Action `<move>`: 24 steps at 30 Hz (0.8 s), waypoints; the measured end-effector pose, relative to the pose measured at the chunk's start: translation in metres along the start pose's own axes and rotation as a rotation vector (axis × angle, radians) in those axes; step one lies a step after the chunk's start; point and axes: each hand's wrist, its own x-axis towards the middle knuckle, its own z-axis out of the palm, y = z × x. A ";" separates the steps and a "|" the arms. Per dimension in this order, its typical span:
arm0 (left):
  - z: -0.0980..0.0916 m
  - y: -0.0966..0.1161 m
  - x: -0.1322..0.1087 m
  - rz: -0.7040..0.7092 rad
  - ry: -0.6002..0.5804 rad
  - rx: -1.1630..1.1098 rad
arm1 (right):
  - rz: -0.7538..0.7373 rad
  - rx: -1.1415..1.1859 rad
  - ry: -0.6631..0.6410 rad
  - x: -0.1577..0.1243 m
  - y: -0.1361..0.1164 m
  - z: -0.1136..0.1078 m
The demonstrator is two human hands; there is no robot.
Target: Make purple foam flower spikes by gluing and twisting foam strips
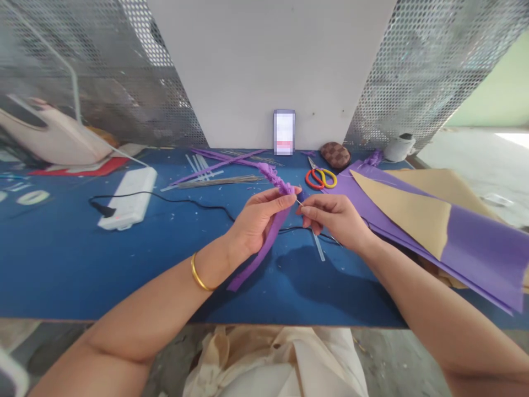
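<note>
My left hand (266,214) is closed around a purple crepe-paper strip (264,251), whose flat tail hangs down toward the table. Beyond the fingers, a gathered, ruffled purple length (273,175) rises up and to the left. Between thumb and fingers, my right hand (330,215) pinches a thin wire (299,203). The wire's far end meets the ruffled paper at my left fingertips. Part of the wire is hidden by the right fingers. Below the right hand, a translucent glue stick (318,245) lies on the blue table (173,275).
Red-and-yellow-handled scissors (320,177) lie behind my right hand, near a checkered pouch (335,155). Purple and tan paper sheets (417,220) cover the right side. A white power strip (129,198) with a black cable (194,204) lies left. Thin wires (225,181) and a phone (284,132) are behind.
</note>
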 end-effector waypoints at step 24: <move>-0.004 -0.010 0.007 -0.001 -0.036 -0.034 | 0.043 0.077 -0.005 -0.002 -0.002 0.002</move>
